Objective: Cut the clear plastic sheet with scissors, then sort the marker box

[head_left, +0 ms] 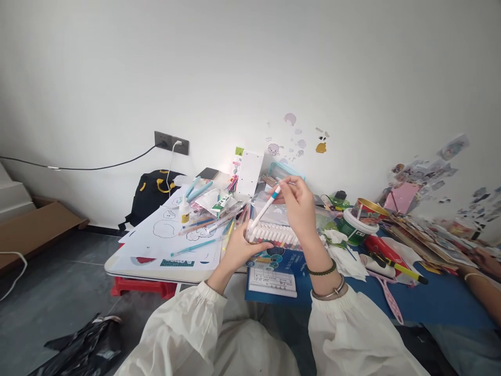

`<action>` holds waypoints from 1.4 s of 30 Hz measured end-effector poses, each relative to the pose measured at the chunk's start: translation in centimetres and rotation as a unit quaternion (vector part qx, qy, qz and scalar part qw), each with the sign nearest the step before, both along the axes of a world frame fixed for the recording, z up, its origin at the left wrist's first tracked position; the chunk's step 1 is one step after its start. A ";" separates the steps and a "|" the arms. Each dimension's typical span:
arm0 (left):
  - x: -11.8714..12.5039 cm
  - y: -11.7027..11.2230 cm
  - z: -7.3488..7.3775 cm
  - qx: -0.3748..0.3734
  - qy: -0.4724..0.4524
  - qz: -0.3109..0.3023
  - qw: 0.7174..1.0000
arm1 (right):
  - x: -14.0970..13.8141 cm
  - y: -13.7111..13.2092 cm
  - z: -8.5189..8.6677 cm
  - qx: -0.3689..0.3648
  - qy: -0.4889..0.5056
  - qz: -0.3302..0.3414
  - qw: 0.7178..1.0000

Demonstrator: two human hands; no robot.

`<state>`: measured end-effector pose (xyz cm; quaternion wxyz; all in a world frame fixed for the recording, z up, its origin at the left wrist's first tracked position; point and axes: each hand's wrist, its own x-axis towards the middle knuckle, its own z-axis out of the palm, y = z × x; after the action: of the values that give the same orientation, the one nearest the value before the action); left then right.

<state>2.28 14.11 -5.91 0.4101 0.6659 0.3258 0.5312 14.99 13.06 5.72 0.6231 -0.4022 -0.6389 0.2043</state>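
Note:
My right hand (300, 206) pinches a white marker pen (266, 208) with a blue band near its upper end. The pen slants down to the left over an open box of markers (278, 256), which has a blue printed front and a row of white pens with coloured ends inside. My left hand (243, 247) grips the left side of this box, thumb across its front edge. The pen's lower end is close to my left fingers; whether they touch it I cannot tell. Below the box lies a small booklet with writing (273, 282).
Left are drawing sheets (164, 230), a glue bottle (184, 210) and several pens. On the right stand a green and white tub (357, 225), crumpled tissues (346, 261), a pink handle (390, 300) and a yellow cutter (410, 271). Another person's arm (479, 284) rests at the far right.

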 end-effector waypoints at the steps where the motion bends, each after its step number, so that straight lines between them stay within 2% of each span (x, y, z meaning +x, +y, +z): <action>1: 0.0 0.0 0.0 0.000 -0.002 -0.006 1.000 | 0.1 0.0 0.0 0.009 0.003 -0.005 1.000; 8: 0.0 0.0 0.2 -0.007 0.005 -0.004 1.000 | 0.1 -0.4 -1.0 0.049 -0.038 -0.017 0.998; 18: 0.2 0.1 0.0 0.002 0.006 0.009 1.000 | 0.2 -0.2 -1.3 0.034 -0.044 0.012 0.998; 21: 0.1 0.1 0.0 0.002 0.009 0.012 1.000 | 0.0 -0.3 -1.2 0.032 -0.082 -0.008 0.996; 24: 0.1 0.2 0.0 0.006 0.015 0.015 1.000 | -0.1 -0.6 -1.5 0.063 -0.149 -0.038 0.986; 26: 0.1 0.3 0.1 0.011 0.019 0.020 1.000 | -0.1 -0.8 -2.0 0.094 -0.237 -0.056 0.965; 27: 0.1 0.3 0.1 0.014 0.019 0.023 0.999 | 0.0 -0.9 -2.3 0.112 -0.296 -0.064 0.946; 30: 0.3 0.4 0.1 0.024 0.014 0.028 0.999 | 0.3 -1.3 -2.9 0.164 -0.463 -0.071 0.868; 32: 0.4 0.5 0.0 0.027 0.010 0.033 0.999 | 0.5 -1.8 -2.9 0.179 -0.527 -0.060 0.829; 35: 0.5 0.5 0.0 0.030 -0.006 0.033 0.999 | 1.0 -3.0 -2.7 0.184 -0.570 -0.059 0.799; 37: 0.5 0.4 0.1 0.028 -0.017 0.026 0.999 | 1.7 -4.2 -3.4 0.196 -0.565 -0.056 0.800; 39: 0.4 0.3 0.2 0.017 -0.017 0.018 1.000 | 3.1 -5.6 -5.2 0.229 -0.511 -0.068 0.826; 40: 0.4 0.3 0.3 0.010 -0.013 0.015 1.000 | 4.1 -6.3 -6.5 0.253 -0.456 -0.094 0.848; 41: 0.3 0.2 0.4 0.003 -0.007 0.012 1.000 | 5.1 -6.9 -8.0 0.272 -0.381 -0.155 0.870; 42: 0.3 0.2 0.5 -0.003 -0.003 0.007 1.000 | 6.2 -7.4 -9.5 0.252 -0.308 -0.231 0.888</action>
<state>2.58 14.31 -5.43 0.4090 0.6608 0.3310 0.5353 21.23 5.68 -3.77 0.5046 -0.4108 -0.7180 -0.2473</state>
